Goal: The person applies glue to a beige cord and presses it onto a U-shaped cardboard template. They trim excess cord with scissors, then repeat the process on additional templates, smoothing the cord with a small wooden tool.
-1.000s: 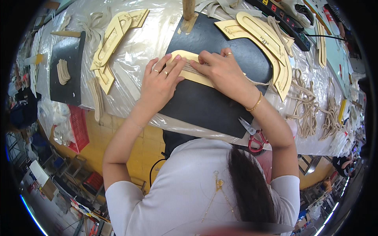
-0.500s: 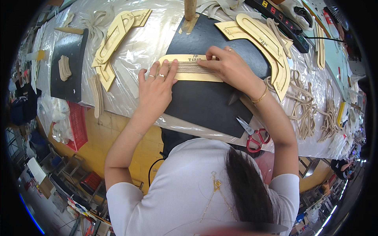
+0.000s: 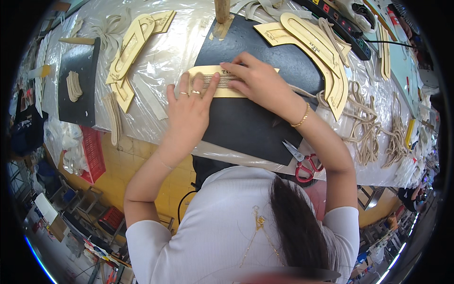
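A pale yellow template board lies on the black mat, with beige cord laid in side-by-side rows along it. My left hand is open, its spread fingers resting on the cord rows and the board's left part. Over the middle and right of the board is my right hand, bent around the cord at the thumb and fingers; its palm side is hidden. One strand of the cord runs out from beneath this hand toward the loose cord on the right. Red-handled scissors lie near the mat's front right corner.
More yellow templates are stacked at the left and right. Loose cord loops lie at right. A wooden post rises behind the mat, and a power strip sits at back right. A red crate stands below the table's left side.
My right hand has slid left along the board, closer to my left hand, uncovering the board's right end and the trailing strand. My left hand stays on the cord rows.
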Demonstrator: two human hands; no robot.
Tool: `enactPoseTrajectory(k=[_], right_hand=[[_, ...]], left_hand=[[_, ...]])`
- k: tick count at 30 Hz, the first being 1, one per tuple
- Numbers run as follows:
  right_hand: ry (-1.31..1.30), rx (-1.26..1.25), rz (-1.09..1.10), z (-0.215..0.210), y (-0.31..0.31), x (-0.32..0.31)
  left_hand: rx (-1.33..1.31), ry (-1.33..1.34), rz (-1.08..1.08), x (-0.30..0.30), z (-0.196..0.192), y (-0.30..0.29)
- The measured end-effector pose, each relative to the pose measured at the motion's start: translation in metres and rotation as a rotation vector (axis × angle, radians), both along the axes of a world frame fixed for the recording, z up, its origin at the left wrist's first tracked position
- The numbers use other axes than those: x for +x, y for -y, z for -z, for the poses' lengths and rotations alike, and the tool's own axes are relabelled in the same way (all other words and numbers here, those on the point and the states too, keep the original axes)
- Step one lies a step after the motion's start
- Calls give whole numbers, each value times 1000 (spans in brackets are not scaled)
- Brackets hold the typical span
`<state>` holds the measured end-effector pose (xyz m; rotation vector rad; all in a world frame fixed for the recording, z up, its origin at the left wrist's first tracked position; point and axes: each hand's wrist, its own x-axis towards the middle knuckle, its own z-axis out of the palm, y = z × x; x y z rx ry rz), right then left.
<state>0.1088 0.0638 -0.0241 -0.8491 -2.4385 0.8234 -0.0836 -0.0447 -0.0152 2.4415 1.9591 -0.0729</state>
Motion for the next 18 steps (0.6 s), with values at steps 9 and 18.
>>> enactPoseTrajectory(k=[9, 18], right_hand=[[109, -77, 1, 4, -5, -21], [17, -121, -87, -3, -19, 20]], left_hand=[[122, 216, 31, 10, 16, -2], [156, 262, 22, 8, 19, -3]])
